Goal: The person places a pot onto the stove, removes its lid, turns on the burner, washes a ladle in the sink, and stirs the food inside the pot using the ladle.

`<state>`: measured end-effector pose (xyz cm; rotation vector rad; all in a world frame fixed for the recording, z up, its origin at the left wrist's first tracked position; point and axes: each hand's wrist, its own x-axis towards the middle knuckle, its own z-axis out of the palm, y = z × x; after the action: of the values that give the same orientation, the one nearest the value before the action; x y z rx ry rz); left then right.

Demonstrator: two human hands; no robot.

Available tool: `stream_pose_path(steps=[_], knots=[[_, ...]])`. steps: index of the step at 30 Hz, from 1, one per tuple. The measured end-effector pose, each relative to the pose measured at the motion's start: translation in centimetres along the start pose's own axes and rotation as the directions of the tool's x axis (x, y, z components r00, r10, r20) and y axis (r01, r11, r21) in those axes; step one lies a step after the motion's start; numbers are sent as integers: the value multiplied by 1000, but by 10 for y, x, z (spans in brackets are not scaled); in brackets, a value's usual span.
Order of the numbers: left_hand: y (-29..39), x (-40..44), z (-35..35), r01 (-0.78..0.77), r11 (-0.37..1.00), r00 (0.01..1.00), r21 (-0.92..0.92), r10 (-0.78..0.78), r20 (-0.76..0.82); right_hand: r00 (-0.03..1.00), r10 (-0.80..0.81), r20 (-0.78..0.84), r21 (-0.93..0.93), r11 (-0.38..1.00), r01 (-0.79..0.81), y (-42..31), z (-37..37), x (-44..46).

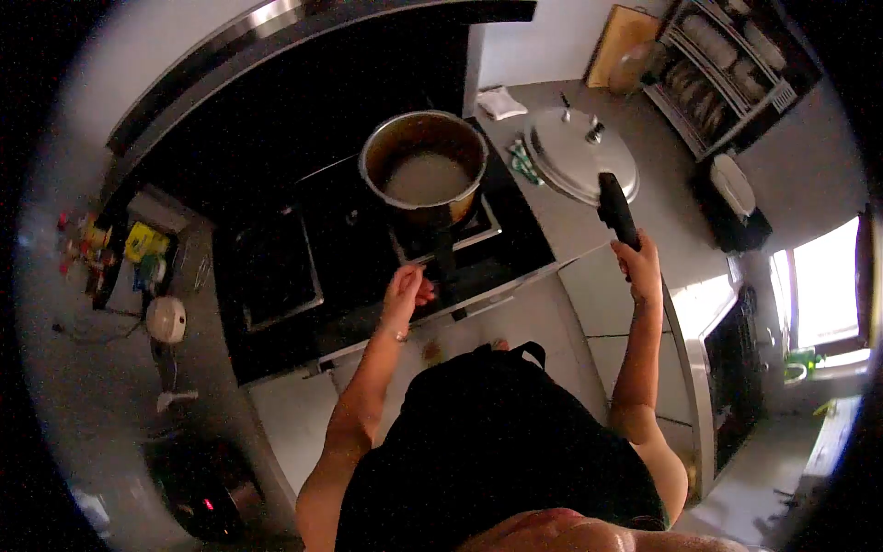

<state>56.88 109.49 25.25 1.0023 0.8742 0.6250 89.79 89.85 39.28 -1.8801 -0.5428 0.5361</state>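
An open metal pot (424, 161) stands on the right burner of the black stove (349, 276), its dark handle pointing toward me. Just left of that handle is my left hand (407, 288), fingers curled together; whether anything is between them is too small to tell. My right hand (638, 264) is closed around the black handle (618, 210) of the round metal lid (581, 155). That lid lies on the grey counter right of the stove, beside a green and white cloth (523, 162).
A folded white cloth (501, 103) and a wooden board (622, 46) are at the back. The dish rack (722, 69) stands at the back right. A round white device (166, 319) and a yellow packet (145, 242) sit left of the stove.
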Motion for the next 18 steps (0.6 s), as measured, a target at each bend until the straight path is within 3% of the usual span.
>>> stream_pose_path(steps=[3,6,9,12,15,18], knots=[[24,-23,-13,34,978,993,206,-56,104,989,60,-133,-17,998,-63,34,-28,-20],[43,-43,-13,87,959,957,269,-155,245,963,69,-261,-40,996,-83,63,-48,-47],[26,-39,-23,87,944,835,319,-244,493,918,137,-371,-52,984,-168,80,-56,-73],[15,-39,-12,17,894,761,447,-302,575,893,198,-404,-8,975,-220,90,-66,-87],[6,-45,3,-11,948,761,318,-198,618,894,237,-380,56,971,-233,99,-79,-78],[26,-38,41,-33,903,764,428,-253,593,909,209,-362,93,978,-188,112,-89,-42]])
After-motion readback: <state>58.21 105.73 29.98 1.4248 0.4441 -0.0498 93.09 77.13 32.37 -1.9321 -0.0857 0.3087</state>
